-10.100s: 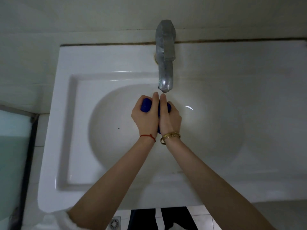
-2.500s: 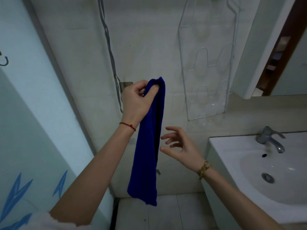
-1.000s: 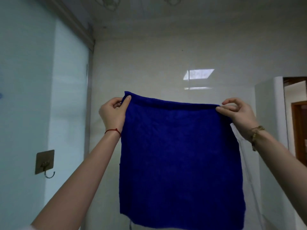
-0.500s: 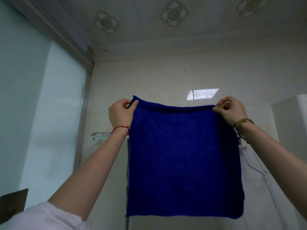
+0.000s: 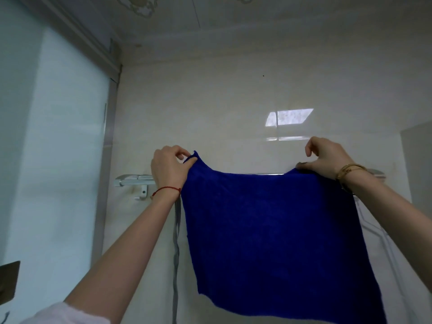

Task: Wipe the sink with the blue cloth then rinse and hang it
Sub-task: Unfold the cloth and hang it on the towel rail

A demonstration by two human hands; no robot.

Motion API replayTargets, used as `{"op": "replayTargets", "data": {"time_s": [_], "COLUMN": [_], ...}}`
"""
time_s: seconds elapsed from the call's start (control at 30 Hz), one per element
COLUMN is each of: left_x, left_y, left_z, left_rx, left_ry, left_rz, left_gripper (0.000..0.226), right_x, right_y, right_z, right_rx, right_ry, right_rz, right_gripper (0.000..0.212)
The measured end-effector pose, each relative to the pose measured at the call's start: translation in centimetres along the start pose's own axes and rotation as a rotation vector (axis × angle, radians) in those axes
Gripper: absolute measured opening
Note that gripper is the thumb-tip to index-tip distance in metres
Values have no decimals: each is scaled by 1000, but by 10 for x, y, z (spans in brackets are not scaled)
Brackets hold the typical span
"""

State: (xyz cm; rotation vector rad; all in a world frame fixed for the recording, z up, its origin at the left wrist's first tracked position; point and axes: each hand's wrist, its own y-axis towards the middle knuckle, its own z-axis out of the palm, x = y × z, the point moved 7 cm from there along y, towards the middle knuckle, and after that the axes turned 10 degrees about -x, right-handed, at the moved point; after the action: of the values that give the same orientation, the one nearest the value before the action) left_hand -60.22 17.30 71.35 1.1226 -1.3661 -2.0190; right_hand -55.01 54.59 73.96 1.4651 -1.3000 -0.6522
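Note:
The blue cloth [image 5: 268, 225] hangs spread out flat in front of the wall, its top edge level with a metal towel rail [image 5: 134, 181]. My left hand [image 5: 169, 169] pinches the cloth's top left corner, just above the rail. My right hand [image 5: 325, 160] pinches the top right corner, its palm resting at rail height. The middle of the top edge sags onto the rail, and a short strip of rail [image 5: 271, 174] shows above it. The sink is out of view.
A frosted glass partition [image 5: 58, 160] with a metal frame stands at the left. A grey cable [image 5: 175, 253] runs down the wall beside the cloth. A white wire rack [image 5: 383, 235] hangs behind the cloth's right edge. A metal hook plate [image 5: 9, 281] sits low on the glass.
Both hands have carried the spread cloth forward to the towel rail, and its top edge now sags against the bar. The view has dropped slightly from the ceiling.

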Motion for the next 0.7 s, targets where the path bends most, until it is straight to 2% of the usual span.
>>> {"op": "replayTargets", "data": {"time_s": [0.13, 0.27, 0.37, 0.47, 0.53, 0.6, 0.7], "left_x": [0, 2, 2, 2, 1, 1, 2], "left_y": [-2, -7, -8, -11, -14, -17, -18], "left_z": [-3, 1, 3, 2, -1, -6, -8], "left_rx": [27, 123, 167, 192, 183, 152, 122], "left_ry": [-107, -164, -207, -234, -228, -228, -218], "left_rz": [-30, -58, -73, -60, -43, -33, 22], "left_gripper": [46, 46, 49, 52, 52, 47, 29], "right_x": [-1, -7, -7, -5, -3, 0, -1], "right_y": [-10, -18, -27, -39, -48, -57, -65], "right_z": [-5, -8, -6, -13, -16, -19, -22], "right_rx": [-19, 88, 154, 143, 169, 174, 37], "right_ry": [38, -31, -33, 54, 147, 153, 16], "right_rz": [32, 113, 82, 46, 32, -21, -156], "right_gripper": [37, 34, 36, 30, 24, 27, 40]}}
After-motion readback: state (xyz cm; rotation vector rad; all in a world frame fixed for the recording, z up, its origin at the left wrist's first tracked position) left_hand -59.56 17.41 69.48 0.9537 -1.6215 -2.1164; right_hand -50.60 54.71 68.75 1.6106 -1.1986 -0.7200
